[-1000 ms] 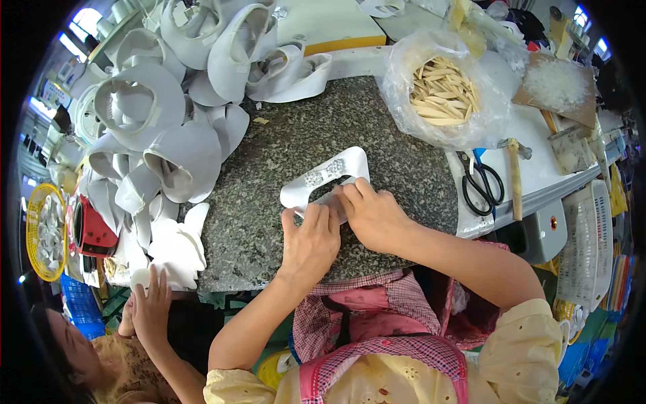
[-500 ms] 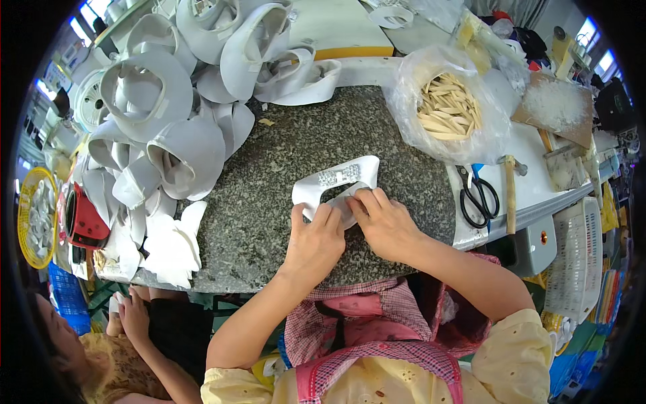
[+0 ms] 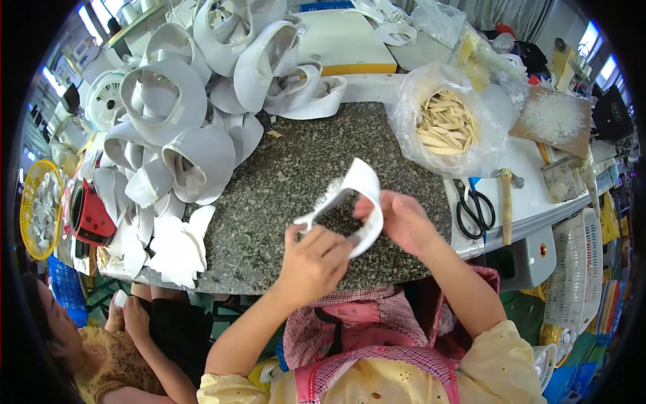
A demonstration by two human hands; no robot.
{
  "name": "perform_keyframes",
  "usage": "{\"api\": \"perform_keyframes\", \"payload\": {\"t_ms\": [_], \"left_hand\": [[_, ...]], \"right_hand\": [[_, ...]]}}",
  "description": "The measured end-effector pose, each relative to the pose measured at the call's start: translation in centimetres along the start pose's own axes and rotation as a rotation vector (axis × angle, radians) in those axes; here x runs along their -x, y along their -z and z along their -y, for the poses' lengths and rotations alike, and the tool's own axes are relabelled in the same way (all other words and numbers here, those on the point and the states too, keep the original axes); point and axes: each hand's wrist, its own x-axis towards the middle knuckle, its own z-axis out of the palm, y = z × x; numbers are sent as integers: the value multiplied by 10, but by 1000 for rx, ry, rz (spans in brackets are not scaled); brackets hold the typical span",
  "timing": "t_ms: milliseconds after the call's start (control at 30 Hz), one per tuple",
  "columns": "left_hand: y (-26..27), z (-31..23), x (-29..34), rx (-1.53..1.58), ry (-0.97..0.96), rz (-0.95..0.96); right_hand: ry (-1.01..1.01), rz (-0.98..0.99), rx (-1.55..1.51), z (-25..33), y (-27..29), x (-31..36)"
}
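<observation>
My left hand [image 3: 313, 264] is closed on the lower left part of a white shoe upper [image 3: 367, 180], raised over the dark speckled stone slab [image 3: 289, 195]. The upper is curved into a loop, and a patch of sparkling stones shows along its left edge. At the loop's right side is my right hand [image 3: 407, 225], slightly blurred, its fingers loosely apart. Some of its fingertips show through the loop behind the white band; whether they touch it I cannot make out.
White shoe uppers [image 3: 165, 101] are heaped at the left, with flat white pieces [image 3: 178, 246] in front. A plastic bag of pale wooden slips [image 3: 447, 124] stands at the back right. Nearby lie black scissors [image 3: 474, 212] and a hammer [image 3: 507, 205]. Another person [image 3: 128, 357] sits at the lower left.
The upper has been lifted off the slab and turned, so its stone patch now faces left. My right hand has moved right and its fingers have loosened from the near edge.
</observation>
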Motion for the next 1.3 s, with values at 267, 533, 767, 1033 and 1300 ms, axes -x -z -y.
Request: {"api": "perform_keyframes", "payload": {"t_ms": [267,533,767,1033,1300], "left_hand": [[44,9,-21,17,-89,-410],[14,17,7,-554,-52,146],[28,60,8,-391,-75,648],[0,33,51,-162,283,341],[30,36,65,-141,343,451]], "right_hand": [[793,441,1817,17,-54,-58],[771,844,2290,-27,-20,-40],[882,861,2301,-11,-16,-42],[770,732,2279,-39,-33,-29],[721,830,1819,-25,-16,-57]]}}
